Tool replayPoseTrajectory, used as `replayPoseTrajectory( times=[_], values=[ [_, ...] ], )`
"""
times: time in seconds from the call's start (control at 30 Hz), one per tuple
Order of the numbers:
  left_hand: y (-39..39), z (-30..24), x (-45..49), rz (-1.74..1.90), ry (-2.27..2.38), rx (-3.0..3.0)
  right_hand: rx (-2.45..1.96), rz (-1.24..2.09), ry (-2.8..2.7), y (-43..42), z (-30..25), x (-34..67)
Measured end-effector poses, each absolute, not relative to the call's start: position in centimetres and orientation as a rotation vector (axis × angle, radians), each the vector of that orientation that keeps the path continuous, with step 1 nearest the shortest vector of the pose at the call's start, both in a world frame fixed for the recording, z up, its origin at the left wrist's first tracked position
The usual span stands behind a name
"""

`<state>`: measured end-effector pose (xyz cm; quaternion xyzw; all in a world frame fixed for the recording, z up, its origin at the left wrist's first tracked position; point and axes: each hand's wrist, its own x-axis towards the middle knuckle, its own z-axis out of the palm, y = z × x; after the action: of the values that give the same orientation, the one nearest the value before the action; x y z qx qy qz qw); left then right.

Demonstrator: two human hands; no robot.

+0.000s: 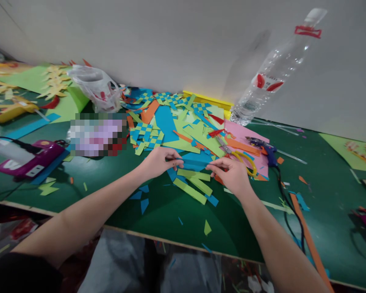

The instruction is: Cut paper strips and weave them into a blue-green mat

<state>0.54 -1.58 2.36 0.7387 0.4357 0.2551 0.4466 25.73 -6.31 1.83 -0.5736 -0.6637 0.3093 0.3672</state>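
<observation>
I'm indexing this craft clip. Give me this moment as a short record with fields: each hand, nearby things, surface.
surface: green table, strewn with paper scraps
left hand: pinches one end of a blue paper strip
right hand: pinches its other end
under hands: green paper strips, lying flat
beside right hand: yellow-handled scissors
behind hands: woven blue-green squares
at wall: clear plastic bottle

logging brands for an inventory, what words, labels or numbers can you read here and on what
No text here can be read.
Bottle: red and white label, print too small and blurred.
Plastic bag: red print, blurred.
Pink device: white sticker, too blurred.
Blue paper strip pinched between left hand and right hand: no print.
</observation>
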Motion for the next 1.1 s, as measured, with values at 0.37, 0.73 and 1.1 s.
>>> replayPoseTrajectory(
  times=[0.37, 0.73, 1.1],
  values=[
    [-0.7, 2.1, -0.9, 0.662, 1.561, 2.484, -1.478, 0.726, -1.583, -5.7, 2.3, 26.3],
    [-0.5, 1.2, -1.4, 0.324, 1.604, 2.826, -1.567, 0.804, -1.701, -5.7, 2.2, 26.2],
    [-0.4, 1.1, -1.4, 0.382, 1.544, 2.783, -1.649, 0.540, -1.964, -5.7, 1.8, 26.4]
  ],
)
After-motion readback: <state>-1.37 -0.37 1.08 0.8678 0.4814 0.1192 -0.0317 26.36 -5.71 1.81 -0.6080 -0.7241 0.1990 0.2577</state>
